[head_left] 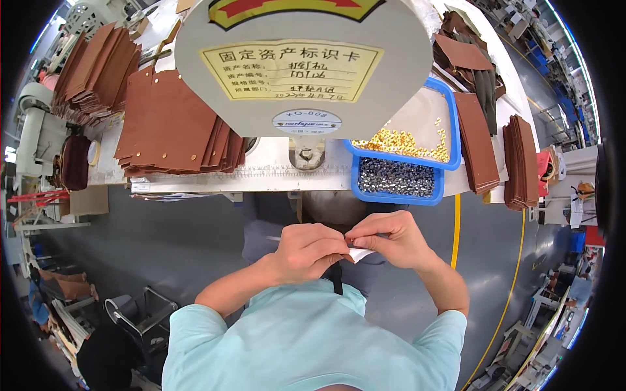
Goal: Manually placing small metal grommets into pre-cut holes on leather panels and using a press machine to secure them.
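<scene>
In front of my body, over my lap, both hands pinch a small piece of brown and white sheet material (358,253); most of it is hidden by my fingers. My left hand (308,249) is closed on its left side, fingers curled. My right hand (396,238) grips its upper right part between thumb and fingertips. Just beyond my hands is the table's front edge. A blue tray of gold-coloured metal fasteners (407,144) partly overlaps a second blue tray of dark metal fasteners (396,178).
A large pale machine head (303,72) with a label hangs over the table, above a metal base (306,156). Stacked brown panels with gold studs (166,124) lie to its left, more brown panels (98,72) behind. Further brown stacks (520,163) stand at right.
</scene>
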Demonstrator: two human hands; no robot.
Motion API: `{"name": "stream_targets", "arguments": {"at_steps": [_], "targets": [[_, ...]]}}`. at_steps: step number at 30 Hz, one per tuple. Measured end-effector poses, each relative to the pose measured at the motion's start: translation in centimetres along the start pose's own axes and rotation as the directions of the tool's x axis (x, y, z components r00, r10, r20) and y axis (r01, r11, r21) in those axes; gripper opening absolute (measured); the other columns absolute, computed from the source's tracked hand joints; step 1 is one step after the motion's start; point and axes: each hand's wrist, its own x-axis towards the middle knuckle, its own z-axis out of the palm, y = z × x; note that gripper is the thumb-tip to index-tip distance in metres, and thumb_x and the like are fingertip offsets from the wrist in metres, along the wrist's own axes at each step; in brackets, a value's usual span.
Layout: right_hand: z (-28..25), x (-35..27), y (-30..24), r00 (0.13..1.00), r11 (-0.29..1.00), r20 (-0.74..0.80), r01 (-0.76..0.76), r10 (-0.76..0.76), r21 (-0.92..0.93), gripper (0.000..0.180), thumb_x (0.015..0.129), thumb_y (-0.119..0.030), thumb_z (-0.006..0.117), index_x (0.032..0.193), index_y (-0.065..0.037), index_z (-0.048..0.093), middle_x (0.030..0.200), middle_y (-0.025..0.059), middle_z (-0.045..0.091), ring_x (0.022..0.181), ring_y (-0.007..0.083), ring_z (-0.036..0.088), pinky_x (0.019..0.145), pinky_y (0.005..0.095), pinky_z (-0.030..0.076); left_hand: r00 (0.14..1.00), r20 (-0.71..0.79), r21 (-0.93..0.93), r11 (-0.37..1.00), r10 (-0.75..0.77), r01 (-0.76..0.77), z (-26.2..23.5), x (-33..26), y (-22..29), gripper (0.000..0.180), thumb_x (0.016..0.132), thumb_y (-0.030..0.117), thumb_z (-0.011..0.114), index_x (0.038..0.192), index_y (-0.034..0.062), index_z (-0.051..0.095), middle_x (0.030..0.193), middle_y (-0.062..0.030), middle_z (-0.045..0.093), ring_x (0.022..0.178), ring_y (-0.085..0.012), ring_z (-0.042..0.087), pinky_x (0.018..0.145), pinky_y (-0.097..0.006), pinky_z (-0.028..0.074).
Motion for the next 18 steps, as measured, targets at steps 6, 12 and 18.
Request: {"name": "stream_targets", "arguments": {"at_steps": [6, 12, 18], "targets": [[0.2, -0.3, -0.5, 0.987, 0.987, 0.008, -0.159, 0.159, 0.034, 0.017, 0.09, 0.002, 0.071, 0.105, 0.0, 0.078, 0.093, 0.0104, 0.077, 0.082, 0.0165, 0.073, 0.072, 0.0279, 0.057, 0.995, 0.018, -0.014, 0.995, -0.102, 0.102, -0.4, 0.0, 0.6, 0.026, 0.068, 0.002, 0.087, 0.089, 0.0066, 0.072, 0.082, -0.005, 0.069, 0.066, -0.0212, 0.067, 0.055, -0.032, 0.054], [0.6, -0.4, -1.3, 0.999, 0.986, -0.015, -0.044, 0.042, -0.158, 0.021, 0.085, 0.005, 0.069, 0.103, -0.002, 0.079, 0.094, 0.0131, 0.078, 0.083, 0.0195, 0.076, 0.074, 0.0292, 0.059, 0.99, 0.028, -0.036, 0.989, -0.141, 0.142, -0.4, 0.1, 0.6, 0.026, 0.067, 0.001, 0.087, 0.087, 0.0074, 0.073, 0.081, -0.0047, 0.069, 0.065, -0.0195, 0.067, 0.054, -0.031, 0.053], [0.4, -0.4, -1.9, 1.0, 0.962, -0.009, 0.004, -0.007, -0.273, 0.019, 0.084, 0.002, 0.07, 0.1, -0.002, 0.079, 0.091, 0.0128, 0.078, 0.08, 0.0215, 0.076, 0.072, 0.03, 0.059, 0.981, 0.039, -0.082, 0.978, -0.188, 0.19, -0.4, 0.1, 0.6, 0.026, 0.067, 0.0, 0.087, 0.087, 0.0074, 0.074, 0.081, -0.0046, 0.07, 0.067, -0.0178, 0.067, 0.055, -0.03, 0.053]]}}
